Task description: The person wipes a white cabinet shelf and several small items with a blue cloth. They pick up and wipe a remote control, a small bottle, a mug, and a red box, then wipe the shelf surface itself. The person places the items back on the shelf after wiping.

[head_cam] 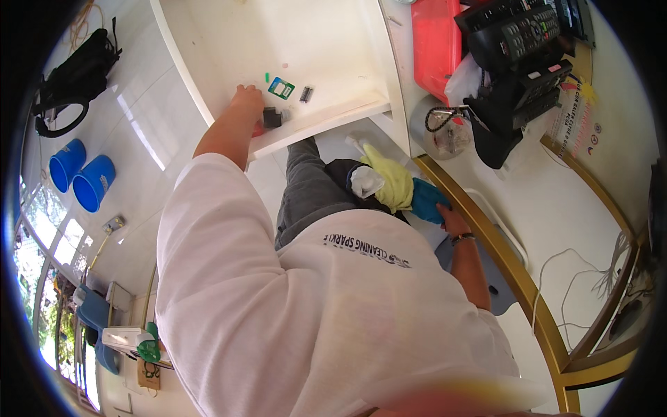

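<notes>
My left hand (248,99) reaches into an open white drawer (307,129), its fingers curled and pointing down near the left wall; whether they hold anything is hidden. Beside that wrist lie a small black-capped bottle (272,117) and a partly hidden red thing (258,129). Further right in the drawer are a green and blue card (281,88), batteries (306,94) and a small green piece (267,77). Low at the right, my right hand (454,219) grips a blue cloth (428,200). A yellow cloth (393,177) and a crumpled white plastic piece (367,182) adjoin it over my lap.
A red plastic basket (435,52), several remote controls (531,34) and a clear round container (443,130) stand right of the drawer. A gold-coloured frame edge (490,250) runs beside my right arm. On the floor at left are blue cups (94,182) and a black bag (78,73).
</notes>
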Motion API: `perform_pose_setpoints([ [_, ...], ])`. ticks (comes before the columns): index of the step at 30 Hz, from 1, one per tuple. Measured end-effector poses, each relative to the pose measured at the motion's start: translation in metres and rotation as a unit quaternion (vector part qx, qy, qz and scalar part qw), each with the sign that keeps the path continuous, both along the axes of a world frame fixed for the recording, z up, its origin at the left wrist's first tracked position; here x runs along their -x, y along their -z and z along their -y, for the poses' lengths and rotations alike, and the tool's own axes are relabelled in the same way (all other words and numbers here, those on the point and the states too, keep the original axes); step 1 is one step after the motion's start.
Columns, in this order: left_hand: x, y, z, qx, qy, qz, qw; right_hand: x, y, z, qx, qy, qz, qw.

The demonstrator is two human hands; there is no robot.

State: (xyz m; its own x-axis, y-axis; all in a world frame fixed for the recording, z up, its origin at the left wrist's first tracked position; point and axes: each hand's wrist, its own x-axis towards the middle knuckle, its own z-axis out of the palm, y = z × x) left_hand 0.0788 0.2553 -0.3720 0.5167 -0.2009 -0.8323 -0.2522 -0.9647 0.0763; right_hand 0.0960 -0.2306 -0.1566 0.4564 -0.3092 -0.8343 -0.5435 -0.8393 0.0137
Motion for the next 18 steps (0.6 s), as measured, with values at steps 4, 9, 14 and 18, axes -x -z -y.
perform_pose_setpoints([
  [4, 0.008, 0.002, 0.0, -0.052, 0.005, -0.01, 0.999, 0.01, 0.002, 0.02, -0.005, -0.005, 0.004, 1.0],
  [9, -0.005, -0.02, -0.002, -0.028, -0.038, -0.072, 0.996, 0.024, 0.002, 0.032, -0.009, 0.008, 0.034, 0.999],
  [14, -0.036, -0.088, -0.032, 0.087, -0.199, -0.17, 0.961, 0.023, -0.001, 0.018, -0.035, 0.013, -0.004, 0.999],
  [18, -0.009, -0.152, -0.034, 0.319, -0.528, -0.209, 0.758, 0.016, -0.001, -0.004, -0.089, -0.146, 0.005, 0.985],
])
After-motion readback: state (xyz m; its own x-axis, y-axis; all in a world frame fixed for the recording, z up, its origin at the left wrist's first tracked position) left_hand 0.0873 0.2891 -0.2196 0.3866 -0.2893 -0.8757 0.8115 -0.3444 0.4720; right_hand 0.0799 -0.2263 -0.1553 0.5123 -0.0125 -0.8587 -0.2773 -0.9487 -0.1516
